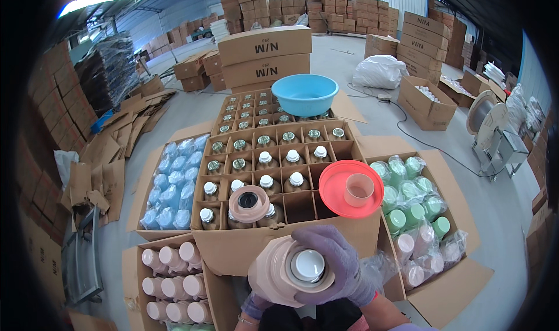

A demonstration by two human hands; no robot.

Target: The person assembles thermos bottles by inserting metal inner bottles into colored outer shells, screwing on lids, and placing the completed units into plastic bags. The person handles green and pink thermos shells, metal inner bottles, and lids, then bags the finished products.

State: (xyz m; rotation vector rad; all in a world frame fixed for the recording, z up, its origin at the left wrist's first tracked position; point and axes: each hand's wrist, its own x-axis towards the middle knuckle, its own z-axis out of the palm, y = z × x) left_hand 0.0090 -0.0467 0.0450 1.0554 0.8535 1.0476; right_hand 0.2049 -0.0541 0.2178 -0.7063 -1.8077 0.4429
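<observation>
1. The pink shell [265, 270] is held just in front of the divided carton [224, 250], with the white cap [308, 264] showing inside its mouth.
2. The shell is gripped by the right hand [340, 261], gloved in purple, its fingers curved over the upper and right sides of the mouth. The left hand [256, 305] is mostly hidden below the shell; how its fingers are set cannot be told.
3. Support is probably best given low on the body, so that the mouth can be worked without tipping.
4. The cap is best kept centred and the rim left uncovered by the fingers; pressure should be even, as the insert may be fragile.
5. Beyond the fingers, the pink ring [248, 201] is set on bottles in the carton.
6. Ahead and to the right of the fingers, a pink cup [359, 189] is carried by the red tray [331, 206]; knocks with the forearm are to be avoided.
</observation>
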